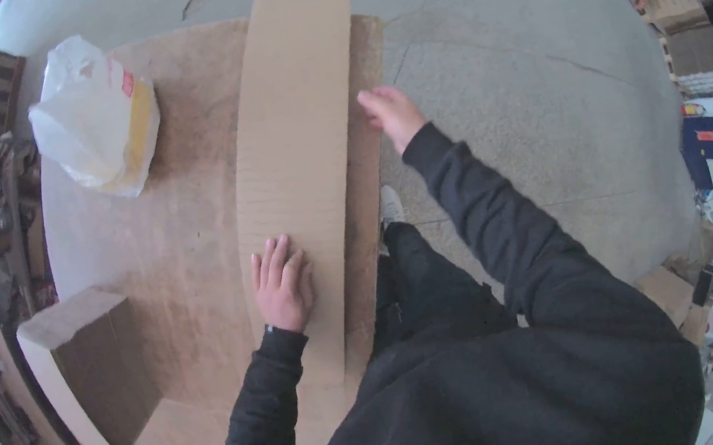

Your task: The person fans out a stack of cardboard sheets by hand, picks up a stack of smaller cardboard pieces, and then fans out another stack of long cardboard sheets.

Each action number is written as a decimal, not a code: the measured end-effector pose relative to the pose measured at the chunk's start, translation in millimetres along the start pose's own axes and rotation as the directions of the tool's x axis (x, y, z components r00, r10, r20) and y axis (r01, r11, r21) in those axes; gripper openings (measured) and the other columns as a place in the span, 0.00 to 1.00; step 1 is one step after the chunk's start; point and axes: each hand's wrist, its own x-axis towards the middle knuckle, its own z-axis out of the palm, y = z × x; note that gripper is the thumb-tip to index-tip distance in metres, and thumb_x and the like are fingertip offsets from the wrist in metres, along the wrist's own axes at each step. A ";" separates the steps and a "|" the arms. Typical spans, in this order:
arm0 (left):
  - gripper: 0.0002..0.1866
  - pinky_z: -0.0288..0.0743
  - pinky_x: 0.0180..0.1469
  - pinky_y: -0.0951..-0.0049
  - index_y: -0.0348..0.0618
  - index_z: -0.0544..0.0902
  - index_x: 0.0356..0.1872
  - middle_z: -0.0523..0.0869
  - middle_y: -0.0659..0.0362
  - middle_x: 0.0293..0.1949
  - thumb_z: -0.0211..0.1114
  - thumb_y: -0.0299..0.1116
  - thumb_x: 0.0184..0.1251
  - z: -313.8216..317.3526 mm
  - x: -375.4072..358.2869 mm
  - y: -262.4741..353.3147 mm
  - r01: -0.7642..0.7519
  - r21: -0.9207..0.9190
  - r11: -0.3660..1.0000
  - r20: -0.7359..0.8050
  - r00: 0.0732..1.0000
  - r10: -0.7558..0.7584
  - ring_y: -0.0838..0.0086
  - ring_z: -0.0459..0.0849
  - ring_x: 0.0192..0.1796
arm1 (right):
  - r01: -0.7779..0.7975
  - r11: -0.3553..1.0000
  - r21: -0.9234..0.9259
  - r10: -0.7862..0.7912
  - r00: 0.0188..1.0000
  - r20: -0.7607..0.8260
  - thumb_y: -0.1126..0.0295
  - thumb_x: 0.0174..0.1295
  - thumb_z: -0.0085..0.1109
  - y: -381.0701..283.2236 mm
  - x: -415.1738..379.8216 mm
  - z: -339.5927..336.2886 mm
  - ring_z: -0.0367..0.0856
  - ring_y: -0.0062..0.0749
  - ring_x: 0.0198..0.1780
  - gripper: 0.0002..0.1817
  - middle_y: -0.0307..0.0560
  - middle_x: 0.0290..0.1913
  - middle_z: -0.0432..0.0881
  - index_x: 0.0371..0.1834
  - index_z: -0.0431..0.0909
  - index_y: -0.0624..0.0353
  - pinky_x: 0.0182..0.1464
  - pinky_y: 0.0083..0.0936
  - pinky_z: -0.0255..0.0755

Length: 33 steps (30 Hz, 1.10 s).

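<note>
The cardboard point(300, 166) lies lengthwise along the right side of the table point(199, 239), its far end jutting past the far edge. The person's left hand point(282, 284) rests palm down on its near part, fingers extended and close together. The right hand point(393, 115) is by its right edge, fingers bent inward (whether they grip anything, one cannot tell). Left of the cardboard are a white bag point(82, 132) and, nearer, a box point(98, 369).
</note>
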 end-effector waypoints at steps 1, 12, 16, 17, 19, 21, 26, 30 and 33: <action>0.08 0.63 0.73 0.52 0.49 0.85 0.47 0.81 0.54 0.65 0.68 0.34 0.69 -1.5 1.9 0.8 0.009 -0.008 1.000 0.003 1.000 -0.009 0.58 0.77 0.69 | 0.013 1.000 0.004 -0.013 1.000 -0.012 0.46 0.61 0.66 0.3 8.1 -1.1 0.77 0.34 0.55 0.43 0.52 0.61 0.76 0.70 0.65 0.66 0.51 0.27 0.74; 0.58 0.48 0.78 0.43 0.47 0.56 0.77 0.55 0.44 0.79 0.72 0.68 0.52 -20.1 6.6 -19.1 0.319 0.094 0.943 0.112 0.938 -0.328 0.48 0.53 0.80 | 0.022 0.925 -0.379 0.064 0.975 0.212 0.46 0.51 0.77 52.9 -123.4 35.0 0.64 0.50 0.72 0.65 0.65 0.77 0.51 0.82 0.40 0.59 0.67 0.45 0.70; 0.67 0.65 0.72 0.51 0.44 0.50 0.79 0.62 0.44 0.75 0.77 0.69 0.44 -28.1 16.7 -23.3 0.445 -0.003 0.896 0.259 0.865 -0.429 0.50 0.65 0.74 | 0.145 0.889 -0.435 -0.054 0.975 0.214 0.47 0.46 0.80 66.7 -161.3 54.0 0.51 0.54 0.78 0.69 0.68 0.77 0.48 0.81 0.37 0.61 0.77 0.46 0.52; 0.67 0.69 0.70 0.51 0.44 0.50 0.79 0.65 0.45 0.73 0.78 0.68 0.43 -30.5 18.6 -22.1 0.484 -0.012 0.875 0.297 0.837 -0.460 0.50 0.69 0.72 | 0.141 0.887 -0.440 -0.037 0.971 0.236 0.47 0.47 0.79 65.4 -166.4 56.1 0.47 0.54 0.80 0.69 0.67 0.78 0.46 0.81 0.35 0.62 0.79 0.47 0.47; 0.68 0.72 0.68 0.52 0.45 0.50 0.79 0.67 0.44 0.71 0.79 0.67 0.42 -27.1 18.2 -23.7 0.488 -0.032 0.872 0.307 0.836 -0.456 0.50 0.71 0.70 | 0.197 0.882 -0.427 -0.109 0.969 0.223 0.50 0.45 0.79 78.1 -168.4 61.6 0.47 0.55 0.79 0.69 0.68 0.76 0.49 0.81 0.36 0.63 0.80 0.46 0.46; 0.68 0.73 0.66 0.52 0.45 0.49 0.80 0.68 0.43 0.70 0.79 0.65 0.42 -24.7 16.7 -25.9 0.476 -0.048 0.878 0.293 0.847 -0.443 0.49 0.72 0.69 | 0.286 0.867 -0.409 -0.220 0.955 0.201 0.55 0.42 0.81 91.6 -167.7 68.0 0.52 0.56 0.77 0.68 0.69 0.73 0.55 0.80 0.40 0.64 0.79 0.45 0.48; 0.61 0.72 0.65 0.51 0.46 0.50 0.80 0.69 0.44 0.68 0.76 0.60 0.51 -28.0 18.5 -30.6 0.492 -0.119 0.863 0.317 0.842 -0.436 0.50 0.71 0.69 | 0.315 0.854 -0.413 -0.257 0.947 0.191 0.64 0.44 0.80 102.2 -168.0 75.3 0.48 0.53 0.80 0.65 0.63 0.79 0.51 0.81 0.40 0.63 0.81 0.43 0.43; 0.57 0.57 0.76 0.59 0.40 0.45 0.80 0.59 0.45 0.77 0.75 0.47 0.59 -38.4 26.7 -46.5 0.581 -0.306 0.754 0.443 0.788 -0.428 0.54 0.59 0.78 | 0.230 0.893 -0.387 -0.177 0.970 0.167 0.66 0.48 0.76 97.4 -175.0 82.1 0.46 0.51 0.81 0.64 0.62 0.80 0.48 0.81 0.35 0.62 0.82 0.41 0.42; 0.55 0.54 0.78 0.67 0.39 0.45 0.80 0.59 0.45 0.78 0.75 0.42 0.60 -44.2 36.8 -58.2 0.638 -0.397 0.660 0.565 0.737 -0.372 0.59 0.58 0.79 | 0.188 0.933 -0.306 -0.162 0.981 0.109 0.70 0.48 0.73 100.3 -179.5 91.7 0.48 0.46 0.81 0.63 0.59 0.81 0.50 0.81 0.34 0.63 0.81 0.35 0.42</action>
